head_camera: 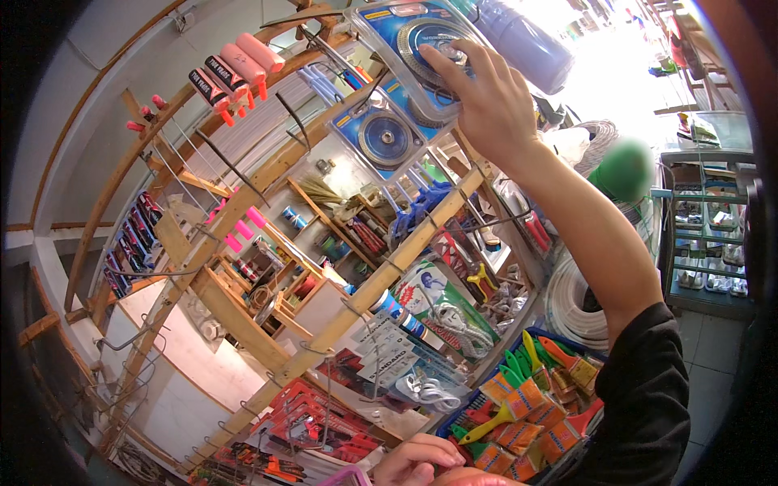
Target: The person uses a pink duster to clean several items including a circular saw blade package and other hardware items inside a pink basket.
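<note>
My right hand is raised at the top of the view, its fingers on a clear blister pack on a blue card. A round metal tool disc lies inside that pack, partly covered by my fingers. Just below it, a second blister pack with a similar disc hangs against the wooden rack, and part of another shows between them. My left hand is low at the bottom edge with curled fingers, beside a pink plastic rim; whether it holds anything is unclear.
Bent wire hooks jut from the rack. Paint rollers hang at upper left. Packaged cords and red tool packs hang lower down. A blue basket of paintbrushes stands below my right arm; a coiled white hose lies behind.
</note>
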`<state>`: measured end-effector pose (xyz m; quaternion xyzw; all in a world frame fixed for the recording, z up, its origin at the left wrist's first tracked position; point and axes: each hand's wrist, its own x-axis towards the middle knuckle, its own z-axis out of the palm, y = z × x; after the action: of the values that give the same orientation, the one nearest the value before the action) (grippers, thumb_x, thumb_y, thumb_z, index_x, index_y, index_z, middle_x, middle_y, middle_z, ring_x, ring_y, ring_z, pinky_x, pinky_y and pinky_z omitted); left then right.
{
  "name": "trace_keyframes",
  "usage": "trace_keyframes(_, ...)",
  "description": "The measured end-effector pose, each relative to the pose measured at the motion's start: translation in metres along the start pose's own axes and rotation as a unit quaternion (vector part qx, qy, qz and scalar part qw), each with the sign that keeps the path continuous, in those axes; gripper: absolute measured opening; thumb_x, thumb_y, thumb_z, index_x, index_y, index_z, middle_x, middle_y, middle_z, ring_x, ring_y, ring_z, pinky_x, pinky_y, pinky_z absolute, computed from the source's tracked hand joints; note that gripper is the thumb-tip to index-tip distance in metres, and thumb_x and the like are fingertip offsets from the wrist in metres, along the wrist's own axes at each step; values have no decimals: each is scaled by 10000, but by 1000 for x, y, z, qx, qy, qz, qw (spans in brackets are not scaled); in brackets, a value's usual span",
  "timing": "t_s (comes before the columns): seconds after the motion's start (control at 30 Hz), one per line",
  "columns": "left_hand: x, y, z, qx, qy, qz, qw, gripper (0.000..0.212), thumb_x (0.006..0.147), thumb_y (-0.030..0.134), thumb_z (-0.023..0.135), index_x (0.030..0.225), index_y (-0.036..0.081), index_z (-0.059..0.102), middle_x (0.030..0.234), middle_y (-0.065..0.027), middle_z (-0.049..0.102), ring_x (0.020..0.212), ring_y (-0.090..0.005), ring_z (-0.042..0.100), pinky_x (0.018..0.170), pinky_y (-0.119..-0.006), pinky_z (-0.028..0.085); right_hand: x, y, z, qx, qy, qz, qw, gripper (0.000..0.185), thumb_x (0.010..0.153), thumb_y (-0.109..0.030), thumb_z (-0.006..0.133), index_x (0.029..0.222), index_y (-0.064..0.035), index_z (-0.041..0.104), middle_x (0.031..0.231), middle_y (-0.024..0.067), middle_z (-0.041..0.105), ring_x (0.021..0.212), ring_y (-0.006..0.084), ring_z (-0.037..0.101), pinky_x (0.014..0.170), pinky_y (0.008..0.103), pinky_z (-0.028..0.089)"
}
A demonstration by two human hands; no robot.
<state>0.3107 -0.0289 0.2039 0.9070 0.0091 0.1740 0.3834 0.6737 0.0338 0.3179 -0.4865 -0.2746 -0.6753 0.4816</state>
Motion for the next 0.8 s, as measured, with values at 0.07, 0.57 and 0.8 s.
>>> trace_keyframes(0.07,4,1,2,8,10,16,1000,207,899,196,486,976,8,526,926,-151,541,826,-219,544,766,-319,436,2,3,1,-6,-14,4,1000,527,716,-91,560,1208,-261,477,1063,48,472,974,219,497,771,355,444)
trace_keyframes(0.57,14,-23,45,-137,178,39,974,200,913,180,461,871,-5,524,842,-137,553,595,-137,541,546,-233,445,-23,-13,-9,80,-135,17,988,567,719,-80,538,1244,-274,444,1118,55,456,1002,245,489,793,363,450)
trace_keyframes(0.8,8,-27,47,-128,184,28,974,192,908,170,467,869,-8,527,848,-141,554,581,-137,539,538,-242,450,-36,-44,21,135,-196,33,971,610,722,-78,541,1283,-263,388,1147,51,431,1030,230,467,791,328,469)
